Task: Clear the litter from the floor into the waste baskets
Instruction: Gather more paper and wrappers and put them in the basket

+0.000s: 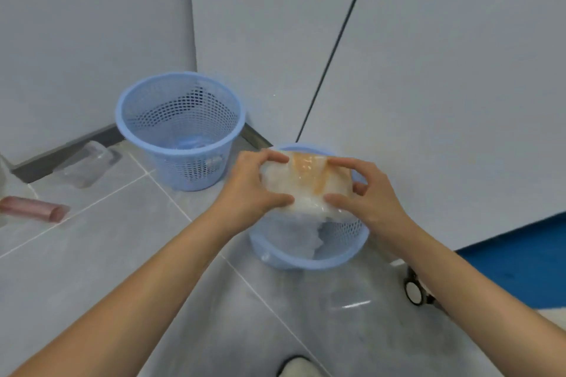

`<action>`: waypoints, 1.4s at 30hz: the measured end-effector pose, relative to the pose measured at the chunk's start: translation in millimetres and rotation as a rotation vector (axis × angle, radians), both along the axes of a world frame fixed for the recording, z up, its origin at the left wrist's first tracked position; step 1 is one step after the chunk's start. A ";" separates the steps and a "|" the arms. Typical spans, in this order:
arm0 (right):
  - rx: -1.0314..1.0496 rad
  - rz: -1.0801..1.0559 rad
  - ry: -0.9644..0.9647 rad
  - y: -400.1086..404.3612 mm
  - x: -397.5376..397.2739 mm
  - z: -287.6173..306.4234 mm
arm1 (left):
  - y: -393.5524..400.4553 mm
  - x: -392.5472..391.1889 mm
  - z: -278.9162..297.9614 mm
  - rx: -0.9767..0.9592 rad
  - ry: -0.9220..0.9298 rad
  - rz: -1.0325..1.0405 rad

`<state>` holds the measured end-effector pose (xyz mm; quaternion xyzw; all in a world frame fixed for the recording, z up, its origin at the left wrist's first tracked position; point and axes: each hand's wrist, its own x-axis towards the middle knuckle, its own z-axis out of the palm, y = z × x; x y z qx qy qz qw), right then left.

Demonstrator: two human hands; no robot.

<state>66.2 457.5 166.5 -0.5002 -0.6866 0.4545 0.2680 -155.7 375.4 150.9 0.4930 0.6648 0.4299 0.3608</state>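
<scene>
Gripping a clear plastic bag [306,187] by its side edges, left hand [254,190] and right hand [367,199] pinch it above the near basket's [306,263] rim; 2nd basket [180,131] stands apart.

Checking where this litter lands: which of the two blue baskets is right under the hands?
The near basket by the right-hand wall, below the plastic bag; the other basket stands in the corner.

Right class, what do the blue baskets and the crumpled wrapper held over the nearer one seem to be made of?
Far basket and near basket: moulded plastic, likely; matte pale blue, with perforated mesh walls and a smooth solid rim. Wrapper: thin clear plastic film, probably; glossy and creased, with an orange printed band. The left hand and right hand pinch it.
</scene>
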 end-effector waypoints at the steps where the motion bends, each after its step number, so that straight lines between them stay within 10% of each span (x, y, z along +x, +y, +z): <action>1: 0.036 0.013 -0.120 4.3 8.5 -5.4 | 8.8 11.1 -3.2 -0.030 0.075 -0.053; 18: 0.472 0.374 -1.078 16.5 -21.3 -64.7 | 52.8 53.2 -52.5 -0.528 1.175 -0.442; 26: 0.091 0.571 -1.064 48.4 -48.3 -86.0 | 80.1 62.7 -83.2 -0.596 1.118 -0.580; 42: -0.012 0.586 -1.151 52.9 -58.2 -94.9 | 85.7 62.2 -69.4 -0.659 1.028 -0.611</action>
